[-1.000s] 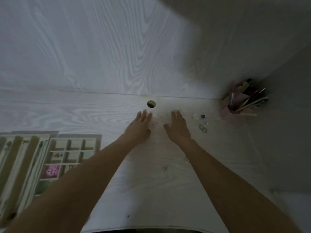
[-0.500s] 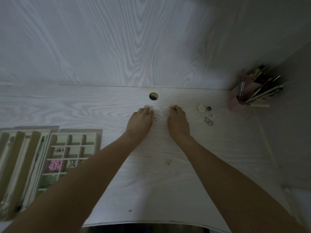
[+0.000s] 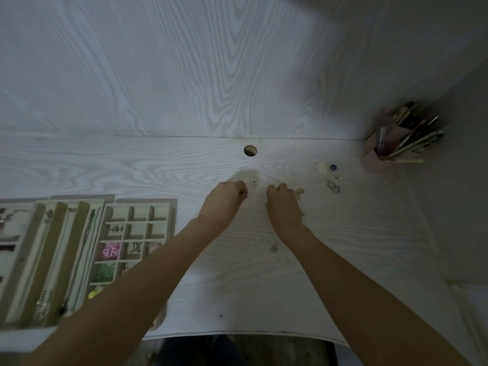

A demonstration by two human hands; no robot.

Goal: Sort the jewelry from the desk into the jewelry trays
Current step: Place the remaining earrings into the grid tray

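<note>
Gold ring (image 3: 245, 193) pinched in left hand (image 3: 226, 200) grip; right hand (image 3: 282, 200) grip curled, contents unclear. Small earring (image 3: 254, 183) just beyond could get knocked, skidding across table (image 3: 184, 165).

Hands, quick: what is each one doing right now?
Left hand: fingers curled, pinching a small ring-like piece.
Right hand: fingers curled on the desk; any hold cannot be told.

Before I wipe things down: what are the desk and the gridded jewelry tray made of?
Desk: looks like white wood-grain laminate, matte, given its printed-looking swirls. Gridded jewelry tray: seems cream velvet or flocked lining over a stiff frame, soft and non-reflective; uncertain.
</note>
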